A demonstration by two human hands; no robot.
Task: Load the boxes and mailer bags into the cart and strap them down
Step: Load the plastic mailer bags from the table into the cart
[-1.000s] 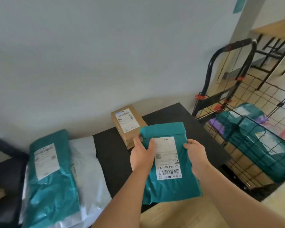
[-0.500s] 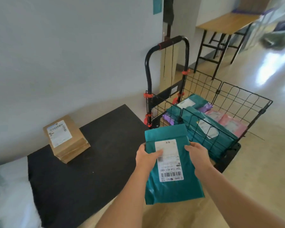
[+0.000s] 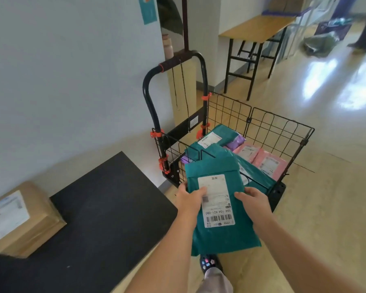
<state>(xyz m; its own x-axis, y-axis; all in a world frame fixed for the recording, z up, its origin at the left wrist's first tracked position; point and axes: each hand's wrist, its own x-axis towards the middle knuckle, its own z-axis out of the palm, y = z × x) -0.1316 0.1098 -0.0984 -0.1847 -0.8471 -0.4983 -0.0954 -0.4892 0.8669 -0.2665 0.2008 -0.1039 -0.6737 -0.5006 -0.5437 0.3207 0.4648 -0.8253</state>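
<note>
Printed on the white label (image 3: pixel 217 200) of the teal mailer bag (image 3: pixel 224 235): 104 104-H21-080, upside down to the camera, just above a barcode (image 3: pixel 219 218). Small square code (image 3: pixel 205 199) at the label's left edge. On the cardboard box (image 3: pixel 36 216), the pink bags (image 3: pixel 268 163) in the cart (image 3: pixel 281 127) and the wall poster (image 3: pixel 149 9): print too blurred or small to read.

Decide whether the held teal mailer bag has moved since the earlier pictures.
Yes: the teal mailer bag has gone from above the black table rightward to the cart, at its near edge.
</note>
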